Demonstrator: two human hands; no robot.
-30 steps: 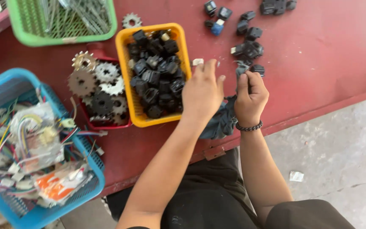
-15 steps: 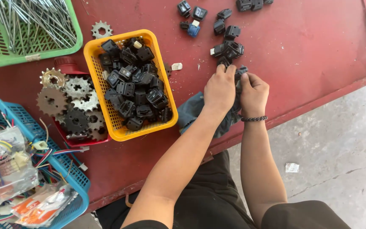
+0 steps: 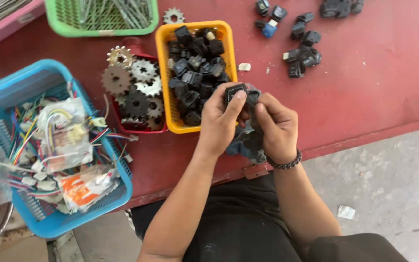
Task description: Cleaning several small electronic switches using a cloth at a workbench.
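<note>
Left hand (image 3: 219,121) grips black switch part (image 3: 233,90); right hand (image 3: 277,127) clutches half-hidden dark cloth (image 3: 248,140)

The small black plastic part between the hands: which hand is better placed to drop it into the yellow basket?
Left. The left hand grips the small black plastic part and hovers at the yellow plastic basket's edge. The right hand holds the dark cloth, farther from the basket.

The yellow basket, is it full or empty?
Full. The yellow basket holds small black parts heaped up to its rim.
</note>
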